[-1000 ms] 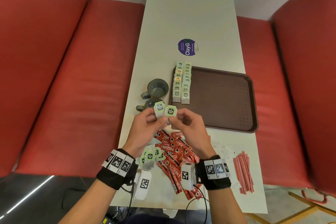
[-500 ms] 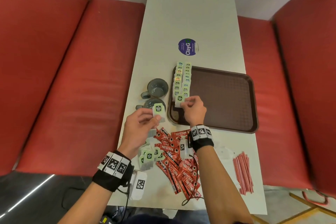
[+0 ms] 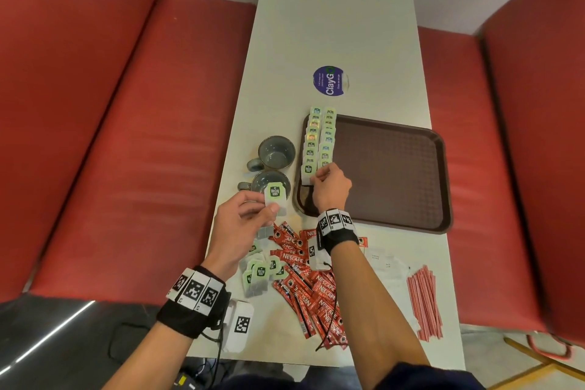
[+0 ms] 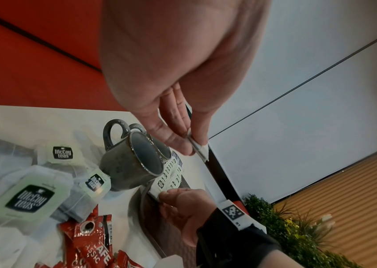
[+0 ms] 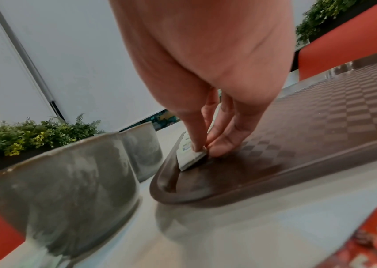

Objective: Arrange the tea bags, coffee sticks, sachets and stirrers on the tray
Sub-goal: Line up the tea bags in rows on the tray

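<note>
A long white table (image 3: 332,25) stands between two red benches (image 3: 126,136). On it lies a brown tray (image 3: 389,168). Two neat rows of tea bags (image 3: 319,139) run along the tray's left edge.

The right hand (image 3: 330,187) is at the near end of those rows. Its thumb and fingers pinch one tea bag (image 5: 191,157) and press it down onto the tray. The left hand (image 3: 243,218) waits just left of the tray, pinching a second tea bag (image 3: 274,195) by its green tag.

Two grey cups (image 3: 275,152) stand just left of the tray. Loose tea bags (image 3: 259,272), red coffee sticks (image 3: 313,288) and red stirrers (image 3: 424,304) lie on the table near the tray's front edge.

The rows lean on each other, so a bump from the right hand could knock them crooked. The waiting bag could slip from its thin tag.
</note>
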`<move>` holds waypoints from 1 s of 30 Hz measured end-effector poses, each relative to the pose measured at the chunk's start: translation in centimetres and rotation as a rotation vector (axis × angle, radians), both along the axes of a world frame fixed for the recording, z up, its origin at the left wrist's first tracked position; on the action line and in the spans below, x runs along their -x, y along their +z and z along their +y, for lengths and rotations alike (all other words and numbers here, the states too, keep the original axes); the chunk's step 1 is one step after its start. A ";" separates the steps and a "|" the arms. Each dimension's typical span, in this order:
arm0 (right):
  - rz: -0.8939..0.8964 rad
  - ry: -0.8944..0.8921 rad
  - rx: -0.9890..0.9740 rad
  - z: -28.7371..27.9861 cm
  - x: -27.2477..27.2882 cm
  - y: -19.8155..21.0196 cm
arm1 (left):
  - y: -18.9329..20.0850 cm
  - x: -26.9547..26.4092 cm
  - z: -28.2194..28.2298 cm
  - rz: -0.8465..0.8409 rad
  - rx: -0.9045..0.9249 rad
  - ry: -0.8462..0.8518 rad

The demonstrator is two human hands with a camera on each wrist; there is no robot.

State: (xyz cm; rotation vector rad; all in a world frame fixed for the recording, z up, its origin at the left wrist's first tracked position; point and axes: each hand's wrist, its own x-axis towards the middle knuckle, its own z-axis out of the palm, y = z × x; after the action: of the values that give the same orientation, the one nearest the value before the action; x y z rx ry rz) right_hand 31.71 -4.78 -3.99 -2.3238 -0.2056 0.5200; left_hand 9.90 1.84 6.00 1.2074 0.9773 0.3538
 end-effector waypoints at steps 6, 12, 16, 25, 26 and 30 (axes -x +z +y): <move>-0.076 0.074 0.044 0.1 0.6 -0.1 | 0.0 -0.1 0.1 -0.007 -0.002 -0.003; -0.094 0.189 0.064 0.5 1.0 0.1 | 0.1 -0.3 0.1 -0.017 -0.003 -0.012; -0.137 0.169 0.022 0.2 0.7 0.3 | 0.1 -0.3 0.0 -0.011 -0.011 -0.027; -0.124 0.166 0.068 -1.5 -1.3 -0.3 | -0.1 -0.2 0.1 0.001 -0.014 -0.033; -0.119 0.169 0.070 -1.5 -1.3 -0.5 | -0.1 -0.3 0.1 0.002 -0.014 -0.034; -0.116 0.151 0.055 -1.3 -1.4 -0.6 | -0.1 -0.4 0.1 -0.004 -0.017 -0.037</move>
State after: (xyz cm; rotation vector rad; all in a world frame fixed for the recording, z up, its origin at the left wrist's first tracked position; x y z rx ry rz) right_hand 33.16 -6.04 -4.57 -2.4062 -0.4302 0.4695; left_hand 10.32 1.96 5.90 1.2381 0.9493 0.3361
